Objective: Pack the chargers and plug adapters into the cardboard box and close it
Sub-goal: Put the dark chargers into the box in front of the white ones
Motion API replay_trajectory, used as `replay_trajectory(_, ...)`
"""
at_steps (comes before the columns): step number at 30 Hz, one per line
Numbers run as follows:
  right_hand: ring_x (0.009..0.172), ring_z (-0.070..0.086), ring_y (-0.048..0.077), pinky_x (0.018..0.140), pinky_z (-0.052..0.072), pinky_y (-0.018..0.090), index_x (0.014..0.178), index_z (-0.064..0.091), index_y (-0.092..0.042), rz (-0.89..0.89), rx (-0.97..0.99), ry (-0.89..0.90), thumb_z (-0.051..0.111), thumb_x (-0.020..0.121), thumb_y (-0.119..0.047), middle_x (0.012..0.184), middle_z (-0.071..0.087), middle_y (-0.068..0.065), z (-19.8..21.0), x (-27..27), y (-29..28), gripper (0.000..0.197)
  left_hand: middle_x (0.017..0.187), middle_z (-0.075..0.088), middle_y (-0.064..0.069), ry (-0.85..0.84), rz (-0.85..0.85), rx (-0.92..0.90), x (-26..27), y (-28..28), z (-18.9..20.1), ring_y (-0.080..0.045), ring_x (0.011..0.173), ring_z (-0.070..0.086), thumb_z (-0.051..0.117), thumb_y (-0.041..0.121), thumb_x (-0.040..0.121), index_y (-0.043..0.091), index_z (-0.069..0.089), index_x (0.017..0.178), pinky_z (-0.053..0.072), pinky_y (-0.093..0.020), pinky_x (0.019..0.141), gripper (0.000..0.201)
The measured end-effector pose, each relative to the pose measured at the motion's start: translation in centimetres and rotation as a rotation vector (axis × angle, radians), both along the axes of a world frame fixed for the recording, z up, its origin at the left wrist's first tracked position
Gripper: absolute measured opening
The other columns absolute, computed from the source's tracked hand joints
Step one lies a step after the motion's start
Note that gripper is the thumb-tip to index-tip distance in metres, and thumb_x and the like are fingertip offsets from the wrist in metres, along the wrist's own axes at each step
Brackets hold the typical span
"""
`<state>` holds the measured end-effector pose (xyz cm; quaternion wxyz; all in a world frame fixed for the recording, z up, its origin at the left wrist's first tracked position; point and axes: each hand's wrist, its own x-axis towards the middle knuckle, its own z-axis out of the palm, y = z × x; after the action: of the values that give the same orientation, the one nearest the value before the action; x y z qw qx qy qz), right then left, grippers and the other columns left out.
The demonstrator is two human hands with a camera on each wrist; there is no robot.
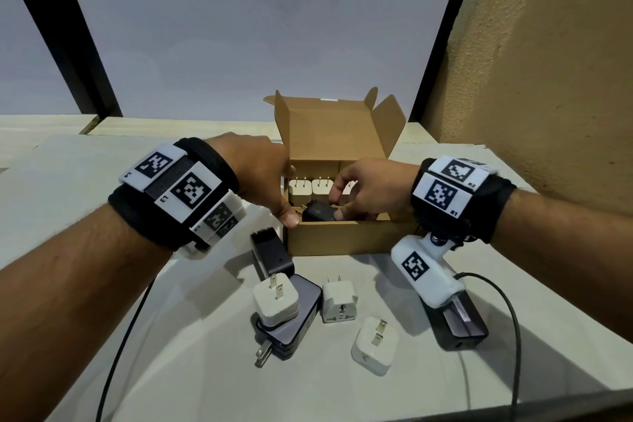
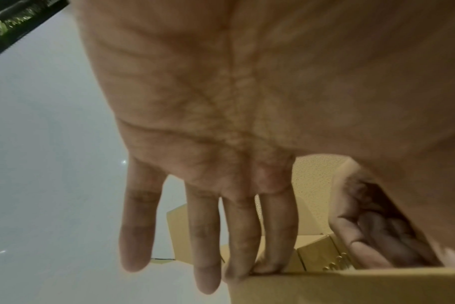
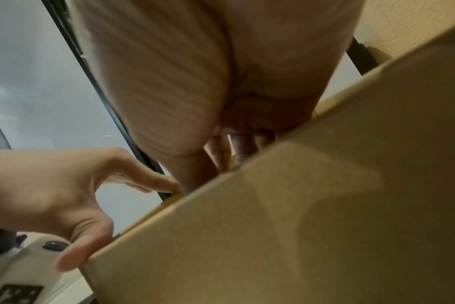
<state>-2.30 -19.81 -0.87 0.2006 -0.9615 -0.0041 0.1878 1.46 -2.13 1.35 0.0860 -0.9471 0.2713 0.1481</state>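
An open cardboard box [image 1: 342,240] stands mid-table with its lid up. Two white chargers [image 1: 299,190] stand prongs-up in its back row. My right hand [image 1: 337,205] reaches into the box and pinches a black charger [image 1: 318,212] between thumb and fingers near the front wall. My left hand [image 1: 289,195] rests on the box's left front corner, thumb outside. In the left wrist view its straight fingers [image 2: 278,236] touch the box rim [image 2: 351,288]. The box wall [image 3: 299,226] fills the right wrist view and hides my right fingertips.
In front of the box lie a black charger [image 1: 270,255], a white charger [image 1: 275,298] on top of a dark flat charger [image 1: 294,329], a white plug adapter [image 1: 339,300], another white charger [image 1: 375,344] and a dark charger [image 1: 462,325]. A textured wall [image 1: 548,79] rises at the right.
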Motion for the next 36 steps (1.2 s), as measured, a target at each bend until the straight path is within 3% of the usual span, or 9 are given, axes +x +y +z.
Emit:
replay_trajectory(7,0.062,0.064,0.008,0.066,0.056,0.019,0.114,0.07,-0.021,-0.021,0.072,-0.006,0.074,0.08,-0.036,0.096,0.073,0.001,-0.3,0.3,1.0,0.038,0.138,0.052,0.01,0.003,0.0,-0.008,-0.1,0.1,0.0,-0.017,0.115,0.055,0.069,0.074,0.053,0.029,0.042,0.139,0.041,-0.033,0.084,0.101)
replay_trajectory(10,0.076,0.07,0.016,0.076,0.059,0.027,0.117,0.067,-0.018,-0.05,0.13,0.011,0.076,0.079,-0.031,0.1,0.074,0.005,-0.5,0.5,1.4,0.041,0.14,0.05,0.011,0.001,0.002,-0.009,-0.1,0.0,0.1,-0.018,0.118,0.053,0.069,0.074,0.052,0.029,0.043,0.139,0.041,-0.034,0.088,0.101)
replay_trajectory(13,0.092,0.072,0.025,0.084,0.059,0.036,0.122,0.063,-0.018,-0.082,0.196,0.011,0.08,0.076,-0.028,0.1,0.073,0.008,-0.9,0.9,1.6,0.05,0.133,0.056,0.009,0.005,0.0,-0.015,-0.1,0.0,0.2,-0.017,0.111,0.055,0.07,0.072,0.054,0.028,0.044,0.138,0.04,-0.032,0.084,0.099)
replay_trajectory(16,0.093,0.072,0.026,0.087,0.058,0.039,0.116,0.066,-0.014,-0.072,0.207,0.031,0.08,0.075,-0.03,0.097,0.075,0.01,-1.3,0.9,2.1,0.046,0.132,0.057,0.007,0.001,-0.007,-0.015,-0.2,-0.1,0.1,-0.018,0.112,0.056,0.069,0.072,0.054,0.026,0.045,0.138,0.041,-0.032,0.083,0.099)
replay_trajectory(21,0.077,0.063,0.018,0.088,0.057,0.038,0.097,0.073,-0.008,-0.074,0.23,0.035,0.079,0.076,-0.03,0.079,0.07,0.005,-1.4,1.1,2.3,0.031,0.131,0.059,0.006,-0.012,-0.005,-0.018,0.0,-0.1,0.0,-0.019,0.115,0.055,0.069,0.074,0.051,0.026,0.047,0.136,0.043,-0.036,0.089,0.1)
replay_trajectory(24,0.079,0.063,0.021,0.089,0.056,0.042,0.091,0.074,-0.008,-0.045,0.167,0.016,0.079,0.075,-0.033,0.089,0.073,0.012,-1.6,1.2,2.5,0.03,0.129,0.06,0.006,-0.014,-0.002,-0.01,-0.1,-0.3,0.0,-0.02,0.115,0.055,0.069,0.073,0.051,0.026,0.046,0.137,0.044,-0.037,0.092,0.101)
replay_trajectory(28,0.073,0.062,0.016,0.074,0.051,0.03,0.094,0.073,-0.012,0.043,-0.019,-0.069,0.072,0.08,-0.043,0.083,0.071,0.002,-0.7,0.4,2.7,0.034,0.114,0.064,0.008,0.005,0.016,-0.027,-0.2,-0.2,0.1,-0.018,0.105,0.056,0.071,0.071,0.053,0.025,0.046,0.137,0.041,-0.032,0.085,0.099)
replay_trajectory(32,0.068,0.07,0.009,0.07,0.057,0.025,0.099,0.067,-0.017,0.027,0.053,-0.168,0.073,0.081,-0.037,0.082,0.074,-0.001,1.7,-2.1,1.1,0.027,0.136,0.055,0.005,-0.003,0.025,-0.024,-0.2,-0.3,0.0,-0.021,0.118,0.053,0.069,0.072,0.054,0.026,0.045,0.138,0.039,-0.033,0.091,0.099)
replay_trajectory(36,0.07,0.061,0.004,0.06,0.042,0.02,0.098,0.065,-0.026,0.025,-0.036,-0.295,0.074,0.08,-0.037,0.078,0.068,-0.01,2.6,-5.8,-2.7,0.023,0.149,0.038,0.01,-0.005,0.03,-0.031,-0.9,-0.1,0.2,-0.02,0.128,0.045,0.069,0.064,0.063,0.025,0.04,0.141,0.035,-0.035,0.099,0.093)
